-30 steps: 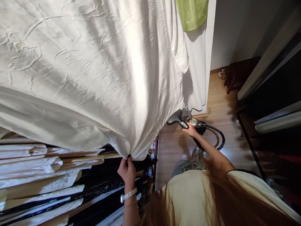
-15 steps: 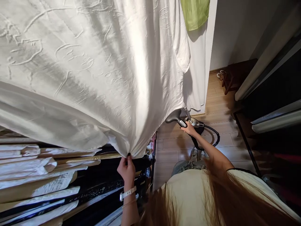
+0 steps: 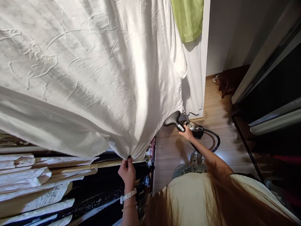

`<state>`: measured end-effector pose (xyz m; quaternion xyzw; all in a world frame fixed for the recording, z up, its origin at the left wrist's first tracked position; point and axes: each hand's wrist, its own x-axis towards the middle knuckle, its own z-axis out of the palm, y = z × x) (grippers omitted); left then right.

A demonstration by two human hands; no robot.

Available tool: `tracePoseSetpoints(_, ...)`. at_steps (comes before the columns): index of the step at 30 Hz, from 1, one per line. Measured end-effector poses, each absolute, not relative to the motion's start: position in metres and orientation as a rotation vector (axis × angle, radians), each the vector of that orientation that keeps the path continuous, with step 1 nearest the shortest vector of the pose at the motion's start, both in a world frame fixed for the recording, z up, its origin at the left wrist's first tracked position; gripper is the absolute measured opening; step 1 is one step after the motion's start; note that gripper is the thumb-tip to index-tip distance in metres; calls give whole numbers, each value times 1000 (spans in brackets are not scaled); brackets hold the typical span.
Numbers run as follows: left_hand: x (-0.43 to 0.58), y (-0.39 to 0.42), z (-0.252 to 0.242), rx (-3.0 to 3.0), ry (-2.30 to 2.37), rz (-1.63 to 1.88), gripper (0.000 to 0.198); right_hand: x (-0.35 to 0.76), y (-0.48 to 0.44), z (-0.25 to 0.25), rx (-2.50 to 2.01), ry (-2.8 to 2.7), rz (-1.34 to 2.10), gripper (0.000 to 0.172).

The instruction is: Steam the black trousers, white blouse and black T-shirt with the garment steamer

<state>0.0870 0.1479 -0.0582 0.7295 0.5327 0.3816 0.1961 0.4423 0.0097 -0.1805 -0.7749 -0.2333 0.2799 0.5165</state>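
Now then, the left hand [image 3: 127, 171] had the big white cloth [image 3: 105, 78] pinched at its lower edge, folds all running to that grip! Over on the other side, the right hand [image 3: 187, 133] had the black steamer head [image 3: 173, 119] by its handle, right at the cloth's lower right edge, contact impossible to tell! Beyond, the steamer base [image 3: 194, 126] stood on the wooden floor [image 3: 166, 160].

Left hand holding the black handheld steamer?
No, the right hand grips the black handheld steamer, while the left hand pinches the hanging white cloth.
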Motion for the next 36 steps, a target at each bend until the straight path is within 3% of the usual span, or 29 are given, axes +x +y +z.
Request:
tracePoseSetpoints(21, 102, 173, -65, 2112, 1465, 1183, 32, 424, 39, -170, -1811, -698, 766, 33)
tracePoseSetpoints(36, 125, 180, -49, 1751, 1446, 1266, 35, 408, 41, -183, -1851, -724, 790, 32)
